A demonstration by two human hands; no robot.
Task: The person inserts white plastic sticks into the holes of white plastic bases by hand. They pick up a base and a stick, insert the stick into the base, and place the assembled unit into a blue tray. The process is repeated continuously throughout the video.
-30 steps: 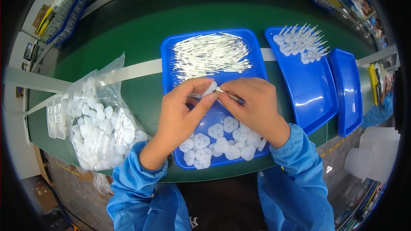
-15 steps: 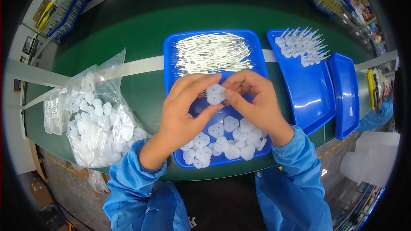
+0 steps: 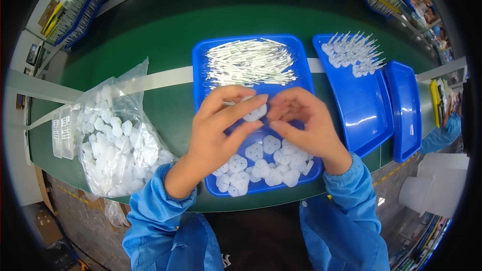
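Over the blue tray, my left hand (image 3: 216,125) is closed on a white flower-shaped plastic disc (image 3: 257,113), its thumb below and its fingers across the top. A pale sliver shows between those fingers; what it belongs to is hidden. My right hand (image 3: 306,125) is just right of the disc, apart from it, its fingers curved and slightly blurred, with nothing visible in them. Beneath the hands, the tray (image 3: 199,50) holds a heap of thin white sticks (image 3: 251,62) at its far end and loose white discs (image 3: 271,170) at its near end.
A clear plastic bag (image 3: 120,145) full of white discs lies on the green table (image 3: 155,30) at left. On the right, a blue tray (image 3: 361,115) holds discs with upright sticks (image 3: 354,52); another blue tray (image 3: 404,110) adjoins it. More filled trays line the far edge.
My right hand has drawn back to the right from the disc, and its fingers have parted. The left hand keeps the disc, its fingers now covering more of it.
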